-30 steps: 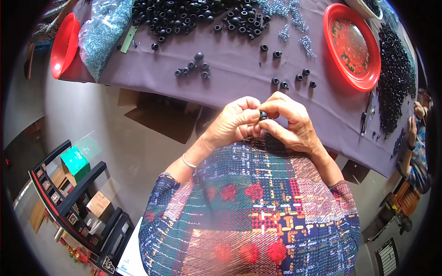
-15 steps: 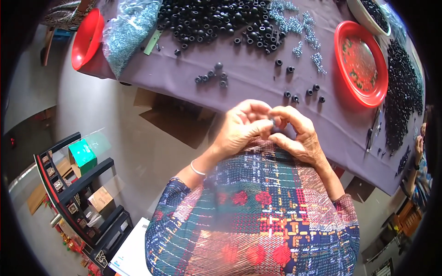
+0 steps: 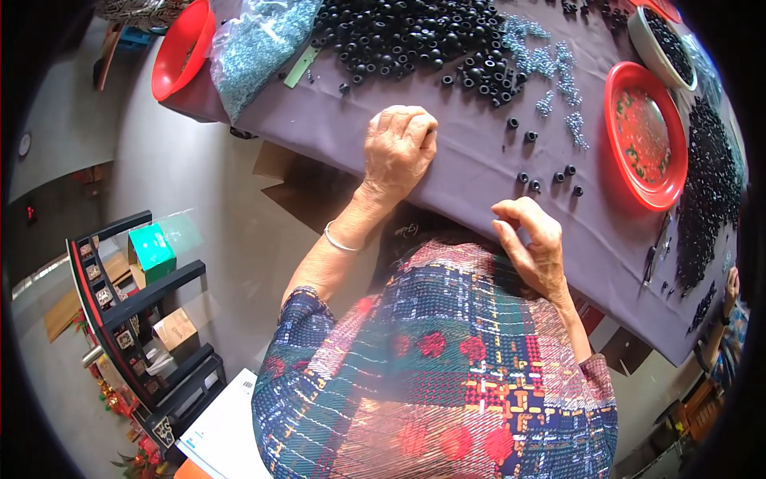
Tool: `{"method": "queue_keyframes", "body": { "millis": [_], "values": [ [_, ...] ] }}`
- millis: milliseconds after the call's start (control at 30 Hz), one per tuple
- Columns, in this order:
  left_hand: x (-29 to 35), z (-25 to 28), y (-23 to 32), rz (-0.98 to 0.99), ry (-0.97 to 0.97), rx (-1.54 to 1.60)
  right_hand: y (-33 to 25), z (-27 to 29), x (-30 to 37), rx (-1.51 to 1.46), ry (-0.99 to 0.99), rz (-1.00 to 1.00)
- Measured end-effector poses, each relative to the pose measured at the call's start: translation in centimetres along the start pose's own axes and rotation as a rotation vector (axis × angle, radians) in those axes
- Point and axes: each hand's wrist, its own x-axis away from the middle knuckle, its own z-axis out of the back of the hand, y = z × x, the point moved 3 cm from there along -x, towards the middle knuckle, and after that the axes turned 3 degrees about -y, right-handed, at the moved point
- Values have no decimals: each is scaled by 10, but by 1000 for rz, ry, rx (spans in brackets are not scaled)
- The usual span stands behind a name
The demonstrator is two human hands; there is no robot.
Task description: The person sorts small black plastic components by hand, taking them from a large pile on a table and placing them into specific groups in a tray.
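My left hand (image 3: 399, 150) rests knuckles up at the table's near edge, fingers curled under. It covers the spot where a small group of black pieces lay, and what is beneath or inside it is hidden. My right hand (image 3: 533, 246) hovers just off the same edge, loosely bent, its thumb and forefinger apart with nothing visible between them. Beyond it, several loose black, bead-like pieces (image 3: 535, 186) lie on the purple-grey cloth (image 3: 471, 176). A large pile of round, hollow black pieces (image 3: 415, 40) spreads behind my left hand, beside scattered clear bluish beads (image 3: 538, 60).
A red dish (image 3: 678, 172) stands at right, near a white bowl (image 3: 636, 40) of black bits and a dark heap (image 3: 706, 191). At left are a bag of bluish beads (image 3: 255, 68) and a red bowl (image 3: 163, 76). Another person's hand (image 3: 732, 287) shows far right.
My hands have parted from around a small dark piece. The left has moved forward over the group of black pieces; the right has drawn slightly aside. The view has shifted a little.
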Motion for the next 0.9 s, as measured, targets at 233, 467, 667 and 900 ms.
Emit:
{"method": "queue_keyframes", "body": {
  "millis": [233, 467, 667, 900],
  "values": [
    [44, 53, -61, 119, 52, -185, 9, 4, 4, 48, 14, -53],
    [99, 67, -105, 310, 176, -262, 8, 5, 6, 101, 53, -54],
    [149, 54, -128, 604, 201, -354, 13, 9, 5, 137, 105, 53],
    [57, 63, -31, 418, 387, -198, 26, 53, 7, 375, 280, 73]
  ]
}}
